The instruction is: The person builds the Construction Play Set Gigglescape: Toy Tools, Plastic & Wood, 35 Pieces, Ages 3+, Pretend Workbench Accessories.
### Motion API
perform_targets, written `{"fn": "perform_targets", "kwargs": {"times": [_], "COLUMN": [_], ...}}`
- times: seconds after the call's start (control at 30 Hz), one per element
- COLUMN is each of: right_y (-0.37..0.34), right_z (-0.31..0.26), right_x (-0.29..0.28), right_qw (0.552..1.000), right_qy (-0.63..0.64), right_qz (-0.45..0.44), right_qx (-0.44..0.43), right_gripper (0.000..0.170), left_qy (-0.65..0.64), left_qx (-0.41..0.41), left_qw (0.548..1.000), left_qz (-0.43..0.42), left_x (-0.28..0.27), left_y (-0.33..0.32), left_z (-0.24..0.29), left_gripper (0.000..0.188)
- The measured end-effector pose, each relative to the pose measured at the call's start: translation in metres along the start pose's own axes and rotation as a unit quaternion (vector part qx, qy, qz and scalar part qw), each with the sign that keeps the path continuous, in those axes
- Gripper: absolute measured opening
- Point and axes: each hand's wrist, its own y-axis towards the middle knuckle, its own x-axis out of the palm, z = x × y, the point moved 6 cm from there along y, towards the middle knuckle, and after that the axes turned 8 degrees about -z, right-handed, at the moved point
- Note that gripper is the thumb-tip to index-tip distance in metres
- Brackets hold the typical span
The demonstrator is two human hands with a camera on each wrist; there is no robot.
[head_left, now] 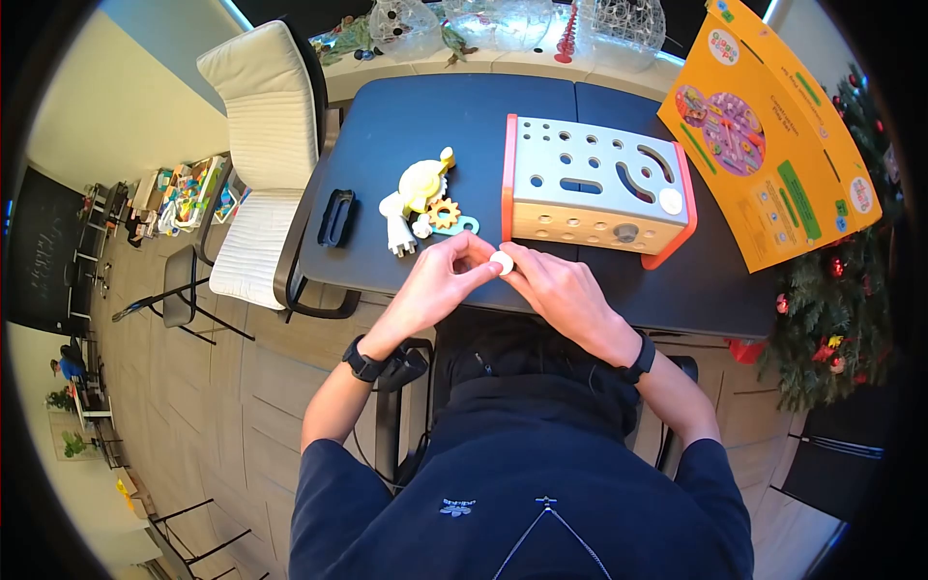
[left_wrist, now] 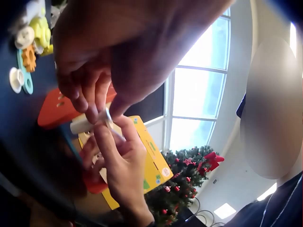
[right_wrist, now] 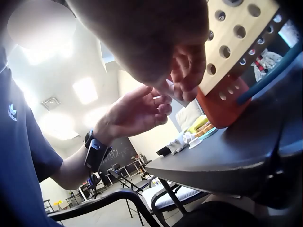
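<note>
Between the two hands, just over the table's front edge, is a small white piece. The left wrist view shows it as a white cylinder with a round disc at one end. My left hand pinches it from the left with thumb and fingers. My right hand pinches it from the right, fingertips close to the left ones. The right wrist view has both hands, the left and the right, but their fingers mostly hide the piece.
Behind the hands stands a wooden box with a grey holed top and red ends. Left of it lie a yellow piece, an orange gear, white pieces and a black tray. An orange package stands at the right.
</note>
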Motion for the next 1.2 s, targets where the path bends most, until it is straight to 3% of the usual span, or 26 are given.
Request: {"fn": "perform_targets", "kwargs": {"times": [0.07, 0.1, 0.13, 0.2, 0.3, 0.6, 0.8, 1.2], "right_y": [0.002, 0.003, 0.003, 0.004, 0.003, -0.004, 0.001, 0.0], "right_z": [0.004, 0.005, 0.005, 0.006, 0.007, 0.013, 0.013, 0.001], "right_x": [-0.006, -0.011, -0.014, -0.017, -0.023, -0.025, -0.039, -0.035], "right_qw": [1.0, 0.999, 0.998, 0.997, 0.996, 0.994, 0.989, 0.985], "right_qy": [0.016, 0.025, 0.034, 0.051, 0.059, 0.067, 0.1, 0.148], "right_qz": [0.012, 0.024, 0.035, 0.041, 0.043, 0.034, 0.038, -0.029], "right_qx": [0.014, 0.023, 0.03, 0.045, 0.049, 0.073, 0.101, 0.086], "right_gripper": [0.035, 0.033, 0.032, 0.03, 0.03, 0.03, 0.03, 0.037], "left_qy": [0.148, 0.266, 0.421, 0.5, 0.555, 0.533, 0.504, 0.461], "left_qx": [0.015, 0.13, 0.129, 0.065, 0.018, 0.028, 0.098, 0.134], "left_qw": [0.988, 0.944, 0.876, 0.831, 0.804, 0.818, 0.831, 0.867], "left_qz": [0.042, 0.147, 0.197, 0.233, 0.211, 0.214, 0.215, 0.133], "left_x": [-0.014, -0.025, -0.033, -0.045, -0.048, -0.041, -0.015, 0.027], "left_y": [0.0, 0.007, 0.009, 0.019, 0.033, 0.041, 0.01, -0.028], "left_z": [0.019, 0.003, 0.009, -0.012, -0.027, -0.037, 0.011, 0.066], "left_gripper": [0.03, 0.031, 0.035, 0.04, 0.044, 0.049, 0.045, 0.041]}}
